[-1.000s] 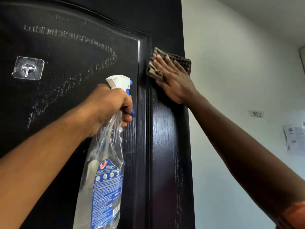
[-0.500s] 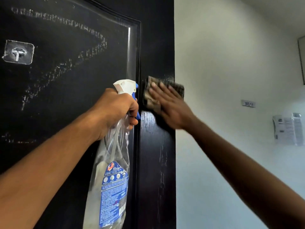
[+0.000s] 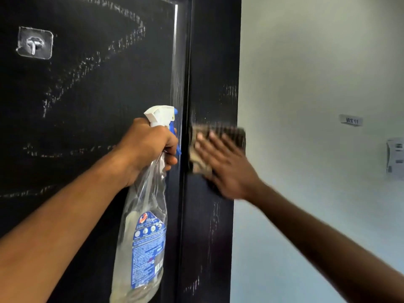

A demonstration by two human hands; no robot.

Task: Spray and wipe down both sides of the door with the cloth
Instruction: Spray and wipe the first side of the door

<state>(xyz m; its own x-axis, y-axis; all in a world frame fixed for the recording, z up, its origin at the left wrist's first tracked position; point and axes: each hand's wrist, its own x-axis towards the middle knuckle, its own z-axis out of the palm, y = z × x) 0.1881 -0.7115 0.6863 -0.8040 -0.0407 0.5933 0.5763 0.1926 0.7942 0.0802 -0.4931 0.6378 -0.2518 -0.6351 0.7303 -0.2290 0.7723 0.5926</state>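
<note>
— On the right edge strip of the black door [image 3: 209, 62], what is there?
— The checked cloth [image 3: 197, 147], flat against the wood and blurred. The right grip [image 3: 227, 169] presses it with fingers straight and spread, none curled round it.
— And the left grip [image 3: 148, 147]?
— Wrapped tight round the neck of a clear spray bottle [image 3: 144, 237] with a white head, blue trigger and blue label. It is just beside the cloth, in front of the door panel.
— Anything else on the panel?
— Pale streaks [image 3: 87, 68] and a clear adhesive hook [image 3: 35, 43] at upper left. The pale wall [image 3: 306, 62] to the right carries a small tag [image 3: 351, 120] reading WS 11.
</note>
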